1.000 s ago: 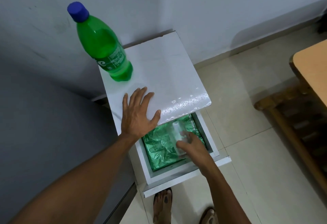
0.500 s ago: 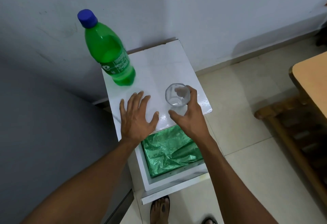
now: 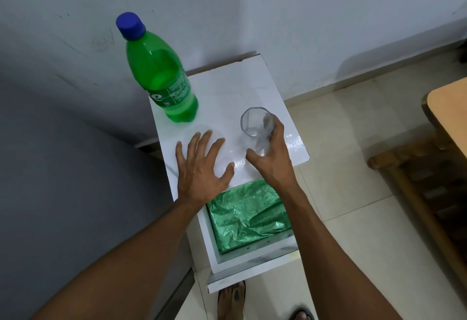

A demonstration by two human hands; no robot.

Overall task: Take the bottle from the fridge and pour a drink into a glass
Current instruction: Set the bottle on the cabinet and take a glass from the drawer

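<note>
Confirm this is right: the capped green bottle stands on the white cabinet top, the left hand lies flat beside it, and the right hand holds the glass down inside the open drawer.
Not quite. In the head view the right hand holds the glass on the white cabinet top, not inside the open drawer. The rest stands: capped green bottle upright, left hand flat.

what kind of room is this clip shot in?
Probably a room in a home, not a lab: tiled floor, a painted wall, a small white cabinet with an open drawer, and wooden furniture at the right edge.
</note>
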